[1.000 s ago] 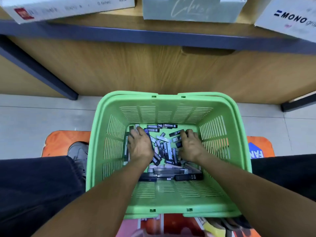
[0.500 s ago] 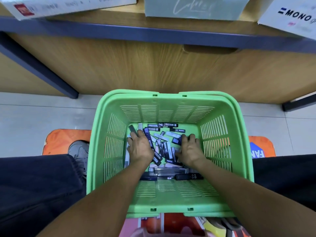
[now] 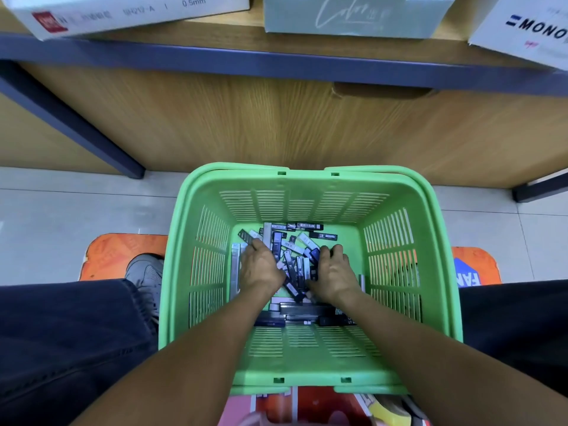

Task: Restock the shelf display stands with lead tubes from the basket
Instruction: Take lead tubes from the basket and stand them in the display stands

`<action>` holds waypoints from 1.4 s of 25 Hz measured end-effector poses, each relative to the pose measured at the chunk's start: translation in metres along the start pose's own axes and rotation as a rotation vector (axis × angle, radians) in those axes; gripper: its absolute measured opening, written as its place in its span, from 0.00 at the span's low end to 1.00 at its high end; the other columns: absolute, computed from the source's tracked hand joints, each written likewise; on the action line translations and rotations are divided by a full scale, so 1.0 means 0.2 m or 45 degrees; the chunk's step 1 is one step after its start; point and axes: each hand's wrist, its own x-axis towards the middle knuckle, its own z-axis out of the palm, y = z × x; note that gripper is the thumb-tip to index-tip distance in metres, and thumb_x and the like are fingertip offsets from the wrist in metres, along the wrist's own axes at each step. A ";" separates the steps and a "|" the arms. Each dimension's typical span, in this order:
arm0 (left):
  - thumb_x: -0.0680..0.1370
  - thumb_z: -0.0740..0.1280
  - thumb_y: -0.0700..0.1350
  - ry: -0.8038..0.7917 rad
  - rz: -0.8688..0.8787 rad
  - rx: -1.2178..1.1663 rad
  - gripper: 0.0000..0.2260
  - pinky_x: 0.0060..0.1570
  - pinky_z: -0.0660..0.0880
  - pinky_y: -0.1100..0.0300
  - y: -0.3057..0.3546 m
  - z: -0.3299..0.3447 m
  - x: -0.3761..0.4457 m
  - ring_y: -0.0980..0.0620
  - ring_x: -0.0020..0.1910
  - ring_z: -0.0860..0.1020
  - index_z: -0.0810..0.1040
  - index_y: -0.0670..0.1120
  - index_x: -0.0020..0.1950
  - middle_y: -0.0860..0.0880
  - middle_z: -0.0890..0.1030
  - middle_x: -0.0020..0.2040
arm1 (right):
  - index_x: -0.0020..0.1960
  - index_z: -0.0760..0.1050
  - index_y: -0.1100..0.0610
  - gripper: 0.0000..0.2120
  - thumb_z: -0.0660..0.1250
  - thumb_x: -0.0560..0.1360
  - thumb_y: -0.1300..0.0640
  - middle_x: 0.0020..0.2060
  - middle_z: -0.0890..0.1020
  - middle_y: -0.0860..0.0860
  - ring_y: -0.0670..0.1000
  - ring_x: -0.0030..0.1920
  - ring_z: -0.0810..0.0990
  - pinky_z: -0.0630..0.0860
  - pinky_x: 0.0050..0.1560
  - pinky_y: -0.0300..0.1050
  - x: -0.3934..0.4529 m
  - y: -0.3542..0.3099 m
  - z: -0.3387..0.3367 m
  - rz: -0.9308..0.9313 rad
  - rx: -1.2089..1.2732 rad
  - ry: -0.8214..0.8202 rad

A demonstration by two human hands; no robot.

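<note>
Head camera looks straight down into a green basket (image 3: 307,358) on the floor, with both hands sunk among a loose heap of lead tubes (image 3: 295,256) at its bottom. Left hand (image 3: 261,267) lies knuckles-up over the heap's left side, fingers curled down into the tubes; right hand (image 3: 333,272) does the same on the right, its fingertips (image 3: 330,250) hooked over a dark tube. Whether either hand has actually closed on a tube I cannot tell, since the palms hide what is under them.

What could go wrong: the tubes are thin, smooth and lie crosswise over one another between the two hands, so a scooped handful would likely shed some on the lift, and short ones could catch in the slotted walls beside each wrist. Mixed sizes and colours in one grab might also end up in the wrong stand. A few long tubes lie flat just behind the wrists, easily missed.

Beyond the fingertips, above the basket's far rim, a wooden shelf (image 3: 215,29) carries a white box (image 3: 129,13), a pale green box (image 3: 353,13) and another white box (image 3: 528,29); no display stand shows from here
</note>
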 end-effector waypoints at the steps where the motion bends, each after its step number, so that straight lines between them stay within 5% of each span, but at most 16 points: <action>1: 0.72 0.77 0.39 -0.025 -0.008 -0.074 0.42 0.62 0.76 0.51 0.01 0.01 0.00 0.41 0.64 0.73 0.53 0.42 0.77 0.41 0.73 0.64 | 0.72 0.62 0.61 0.32 0.73 0.77 0.49 0.65 0.64 0.58 0.58 0.63 0.70 0.68 0.68 0.48 0.00 0.00 0.01 0.012 0.028 0.005; 3: 0.72 0.76 0.36 -0.045 -0.015 -0.155 0.41 0.55 0.79 0.52 0.01 0.03 0.00 0.42 0.60 0.77 0.54 0.44 0.76 0.42 0.76 0.61 | 0.70 0.63 0.61 0.30 0.73 0.77 0.50 0.66 0.65 0.59 0.58 0.64 0.71 0.69 0.68 0.48 0.01 0.02 -0.01 0.062 0.125 0.016; 5: 0.71 0.77 0.38 0.007 -0.075 -0.248 0.38 0.59 0.78 0.48 0.00 0.03 0.02 0.40 0.62 0.75 0.58 0.43 0.74 0.42 0.74 0.62 | 0.71 0.63 0.60 0.32 0.73 0.76 0.48 0.68 0.64 0.59 0.58 0.68 0.68 0.69 0.70 0.51 0.02 0.04 -0.02 0.112 0.154 0.057; 8: 0.68 0.78 0.54 0.052 -0.229 -0.450 0.30 0.60 0.77 0.44 0.00 0.02 0.04 0.40 0.61 0.76 0.67 0.46 0.63 0.41 0.76 0.59 | 0.71 0.63 0.59 0.34 0.73 0.75 0.44 0.68 0.63 0.59 0.59 0.68 0.65 0.70 0.69 0.53 0.02 0.03 -0.01 0.131 0.124 0.058; 10: 0.66 0.76 0.64 0.042 -0.361 -0.492 0.37 0.51 0.81 0.46 0.03 0.02 0.09 0.39 0.55 0.81 0.68 0.43 0.64 0.40 0.80 0.56 | 0.71 0.63 0.60 0.33 0.72 0.75 0.44 0.67 0.64 0.58 0.59 0.66 0.66 0.69 0.68 0.52 0.02 0.01 0.00 0.120 0.154 0.042; 14: 0.75 0.75 0.48 -0.021 -0.434 -0.484 0.22 0.34 0.81 0.56 0.06 -0.01 0.12 0.47 0.41 0.83 0.72 0.41 0.63 0.41 0.82 0.50 | 0.73 0.61 0.60 0.31 0.72 0.77 0.53 0.68 0.64 0.58 0.58 0.67 0.67 0.67 0.70 0.50 0.03 0.02 0.01 0.124 0.206 0.036; 18: 0.77 0.71 0.41 0.003 -0.239 -0.170 0.06 0.34 0.76 0.56 0.02 0.00 0.06 0.45 0.42 0.81 0.75 0.42 0.49 0.42 0.81 0.48 | 0.72 0.61 0.61 0.27 0.69 0.78 0.59 0.68 0.65 0.59 0.59 0.67 0.69 0.69 0.69 0.50 0.04 0.04 0.00 0.165 0.218 0.059; 22: 0.74 0.73 0.49 -0.134 -0.186 -0.116 0.13 0.38 0.76 0.57 0.08 0.05 0.00 0.46 0.44 0.81 0.72 0.45 0.39 0.44 0.81 0.45 | 0.70 0.63 0.62 0.25 0.68 0.78 0.59 0.68 0.63 0.60 0.62 0.65 0.72 0.73 0.63 0.52 0.05 0.01 0.00 0.244 0.184 -0.005; 27: 0.69 0.77 0.60 -0.139 -0.232 -0.121 0.23 0.43 0.78 0.57 0.12 0.13 -0.03 0.46 0.48 0.81 0.73 0.43 0.44 0.46 0.82 0.46 | 0.71 0.65 0.62 0.26 0.70 0.78 0.57 0.70 0.65 0.60 0.61 0.62 0.77 0.75 0.54 0.45 0.09 0.00 -0.01 0.338 0.232 -0.031; 30: 0.66 0.77 0.63 -0.104 -0.254 -0.069 0.26 0.52 0.80 0.50 0.11 0.15 -0.02 0.44 0.51 0.80 0.76 0.45 0.48 0.44 0.82 0.50 | 0.63 0.72 0.60 0.19 0.73 0.75 0.59 0.61 0.76 0.57 0.56 0.51 0.80 0.75 0.47 0.42 0.13 0.05 -0.01 0.369 0.331 -0.017; 33: 0.67 0.78 0.61 -0.121 -0.292 -0.129 0.22 0.54 0.79 0.49 0.12 0.15 0.00 0.43 0.54 0.79 0.72 0.47 0.41 0.44 0.81 0.51 | 0.49 0.77 0.58 0.11 0.77 0.71 0.61 0.46 0.83 0.55 0.55 0.43 0.84 0.84 0.46 0.52 0.13 0.06 -0.04 0.404 0.498 -0.019; 35: 0.69 0.77 0.59 -0.108 -0.304 -0.121 0.20 0.47 0.79 0.55 0.13 0.15 0.01 0.45 0.51 0.81 0.72 0.46 0.40 0.44 0.82 0.50 | 0.47 0.79 0.58 0.09 0.77 0.71 0.62 0.43 0.84 0.55 0.56 0.42 0.85 0.84 0.46 0.54 0.13 0.07 -0.05 0.420 0.548 -0.034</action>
